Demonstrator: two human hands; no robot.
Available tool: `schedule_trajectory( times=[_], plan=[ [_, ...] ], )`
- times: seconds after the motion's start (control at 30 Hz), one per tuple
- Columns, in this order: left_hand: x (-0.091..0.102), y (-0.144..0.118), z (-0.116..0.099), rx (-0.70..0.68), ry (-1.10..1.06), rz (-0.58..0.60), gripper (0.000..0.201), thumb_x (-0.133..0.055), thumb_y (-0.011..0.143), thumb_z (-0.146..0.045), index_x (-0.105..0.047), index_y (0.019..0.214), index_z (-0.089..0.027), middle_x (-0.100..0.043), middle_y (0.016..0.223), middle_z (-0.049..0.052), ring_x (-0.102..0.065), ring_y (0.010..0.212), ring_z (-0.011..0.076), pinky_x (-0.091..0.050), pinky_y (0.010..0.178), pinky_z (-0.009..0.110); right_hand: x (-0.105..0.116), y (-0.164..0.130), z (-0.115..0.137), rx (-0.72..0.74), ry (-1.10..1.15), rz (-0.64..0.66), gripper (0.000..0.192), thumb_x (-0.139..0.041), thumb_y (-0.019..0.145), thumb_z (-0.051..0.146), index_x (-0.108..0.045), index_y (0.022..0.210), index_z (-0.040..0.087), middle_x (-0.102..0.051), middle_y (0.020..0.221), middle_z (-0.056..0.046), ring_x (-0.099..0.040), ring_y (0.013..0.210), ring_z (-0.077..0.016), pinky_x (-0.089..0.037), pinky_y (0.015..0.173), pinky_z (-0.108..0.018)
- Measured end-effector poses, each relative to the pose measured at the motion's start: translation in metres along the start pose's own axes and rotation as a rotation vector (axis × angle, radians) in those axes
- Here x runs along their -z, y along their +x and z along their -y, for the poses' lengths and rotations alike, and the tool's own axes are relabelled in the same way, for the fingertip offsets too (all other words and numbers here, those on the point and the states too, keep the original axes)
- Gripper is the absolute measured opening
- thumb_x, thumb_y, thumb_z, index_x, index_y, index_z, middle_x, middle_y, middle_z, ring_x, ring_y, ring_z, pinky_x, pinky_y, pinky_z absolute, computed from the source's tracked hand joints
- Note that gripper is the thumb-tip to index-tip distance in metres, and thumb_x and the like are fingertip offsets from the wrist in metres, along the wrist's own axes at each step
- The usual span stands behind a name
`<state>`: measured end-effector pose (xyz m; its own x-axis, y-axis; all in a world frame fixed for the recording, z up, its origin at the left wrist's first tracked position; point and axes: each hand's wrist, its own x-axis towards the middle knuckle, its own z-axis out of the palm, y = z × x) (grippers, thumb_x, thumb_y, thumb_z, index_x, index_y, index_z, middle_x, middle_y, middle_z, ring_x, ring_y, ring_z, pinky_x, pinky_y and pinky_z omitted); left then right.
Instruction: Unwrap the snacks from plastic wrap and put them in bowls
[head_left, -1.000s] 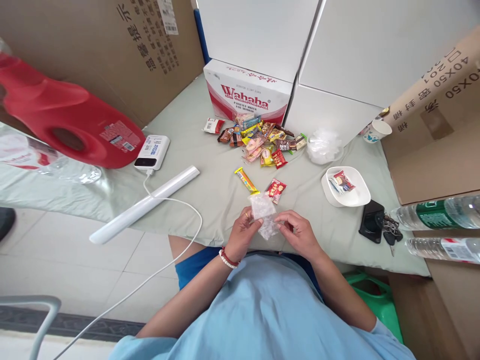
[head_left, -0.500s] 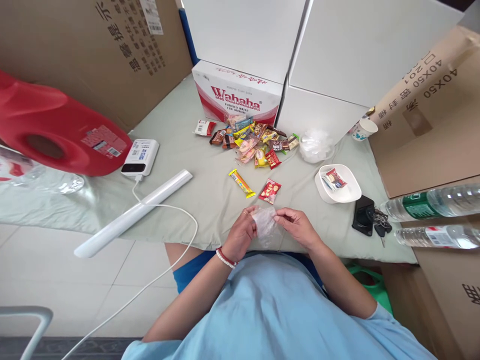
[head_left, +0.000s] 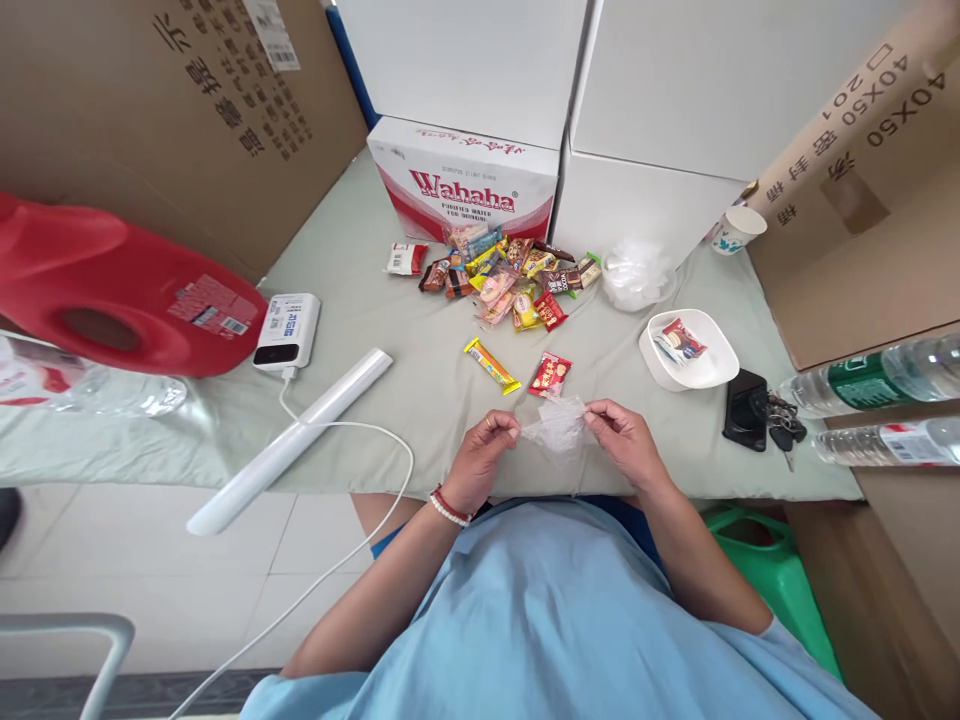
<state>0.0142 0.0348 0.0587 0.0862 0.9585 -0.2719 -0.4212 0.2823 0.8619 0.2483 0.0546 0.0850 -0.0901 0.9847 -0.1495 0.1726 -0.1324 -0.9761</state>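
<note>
A thin, clear plastic bag (head_left: 559,428) is stretched between my two hands near the table's front edge. My left hand (head_left: 480,455) pinches its left end between thumb and fingers. The opposite side is pinched by my right hand (head_left: 622,438). Just beyond the bag lies a small red snack packet (head_left: 550,374). To its left is a yellow-and-orange snack stick (head_left: 491,366), slanting on the cloth. Farther back, a pile of wrapped snacks (head_left: 517,275) rests before a white-and-red Wahaba-style water carton (head_left: 465,185).
At right stand a white plastic tub (head_left: 686,378) holding packets, a bundle of clear plastic (head_left: 637,275), a black phone-like object (head_left: 745,410), keys (head_left: 784,425) and water bottles (head_left: 866,385). On the left are a red jug (head_left: 150,290), a power bank (head_left: 287,332) with cable and a white tube (head_left: 292,440).
My hands have moved apart, drawing the bag out wider between them. The whole view has shifted slightly.
</note>
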Motion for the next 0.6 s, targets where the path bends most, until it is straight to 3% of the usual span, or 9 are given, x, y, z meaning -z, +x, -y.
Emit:
schedule_trajectory(
  times=[0.17, 0.33, 0.4, 0.5, 0.6],
  plan=[
    [-0.012, -0.003, 0.006, 0.097, -0.159, 0.078, 0.026, -0.084, 0.078, -0.040, -0.072, 0.091, -0.021, -0.065, 0.115, 0.005, -0.057, 0.105, 0.0186, -0.050, 0.086, 0.030, -0.003, -0.003, 0.005, -0.252, 0.414, 0.127, 0.039, -0.081, 0.079, 0.055, -0.062, 0.087, 0.022, -0.044, 0.061, 0.009, -0.023, 0.043, -0.0036, -0.016, 0.041, -0.019],
    [-0.023, -0.003, 0.025, 0.114, -0.350, 0.185, 0.064, -0.083, 0.077, -0.051, -0.063, 0.135, -0.033, -0.054, 0.145, 0.007, -0.051, 0.129, 0.0274, -0.051, 0.099, 0.043, -0.003, 0.001, 0.011, -0.338, 0.482, 0.120, 0.042, -0.087, 0.073, 0.050, -0.059, 0.087, 0.021, -0.042, 0.062, 0.010, -0.020, 0.042, -0.0016, -0.014, 0.041, -0.018],
    [-0.024, -0.001, 0.030, 0.058, -0.256, 0.159, 0.059, -0.089, 0.071, -0.048, -0.070, 0.123, -0.029, -0.058, 0.140, 0.007, -0.051, 0.129, 0.0275, -0.048, 0.103, 0.043, 0.001, 0.004, 0.013, -0.338, 0.427, 0.113, 0.042, -0.086, 0.073, 0.051, -0.060, 0.086, 0.021, -0.042, 0.063, 0.010, -0.021, 0.043, -0.0020, -0.014, 0.042, -0.018],
    [-0.022, 0.003, 0.029, 0.014, -0.087, 0.077, 0.037, -0.093, 0.067, -0.045, -0.072, 0.083, -0.019, -0.066, 0.117, 0.007, -0.059, 0.113, 0.0228, -0.048, 0.100, 0.038, 0.006, 0.008, 0.010, -0.259, 0.284, 0.031, 0.041, -0.082, 0.076, 0.055, -0.062, 0.088, 0.021, -0.047, 0.064, 0.008, -0.024, 0.044, -0.0038, -0.017, 0.042, -0.020],
    [-0.015, 0.008, 0.019, 0.062, -0.119, 0.067, 0.044, -0.089, 0.071, -0.053, -0.062, 0.079, -0.018, -0.069, 0.098, 0.003, -0.066, 0.087, 0.0165, -0.054, 0.080, 0.032, 0.006, 0.011, 0.000, -0.097, 0.070, -0.109, 0.037, -0.074, 0.082, 0.056, -0.066, 0.091, 0.021, -0.058, 0.069, 0.004, -0.040, 0.052, -0.0088, -0.031, 0.048, -0.023]
  ],
)
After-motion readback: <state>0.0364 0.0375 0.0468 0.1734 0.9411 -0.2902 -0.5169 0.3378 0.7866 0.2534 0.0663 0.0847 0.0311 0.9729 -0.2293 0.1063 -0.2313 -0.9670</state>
